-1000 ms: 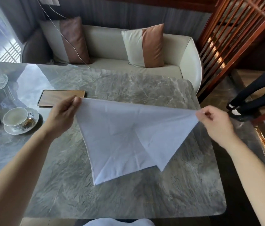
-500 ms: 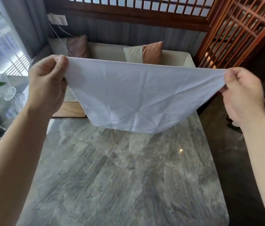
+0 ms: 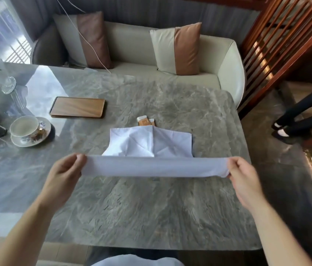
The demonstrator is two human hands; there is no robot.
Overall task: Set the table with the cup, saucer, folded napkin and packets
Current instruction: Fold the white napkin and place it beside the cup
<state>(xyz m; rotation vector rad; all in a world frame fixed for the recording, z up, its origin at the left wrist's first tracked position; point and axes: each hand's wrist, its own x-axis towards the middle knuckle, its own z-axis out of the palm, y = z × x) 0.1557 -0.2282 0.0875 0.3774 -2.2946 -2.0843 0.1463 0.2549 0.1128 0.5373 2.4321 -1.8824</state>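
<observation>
I have the left hand [image 3: 65,169] and right hand [image 3: 244,175] each pinched shut on an end of the napkin [image 3: 151,152] at mid-frame over the desk [image 3: 151,217]; light, limp cloth, so I judge corner grips hold best.

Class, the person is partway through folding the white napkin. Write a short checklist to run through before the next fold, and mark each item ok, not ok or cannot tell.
1. Left hand grips one end of the napkin: ok.
2. Right hand grips the other end: ok.
3. Near edge stretched straight between the hands: ok.
4. Far part lies flat on the table: not ok, layers are creased and uneven.
5. Packets clear of the napkin: not ok, the cloth reaches them.
6. Cup on saucer, well aside: ok.
</observation>
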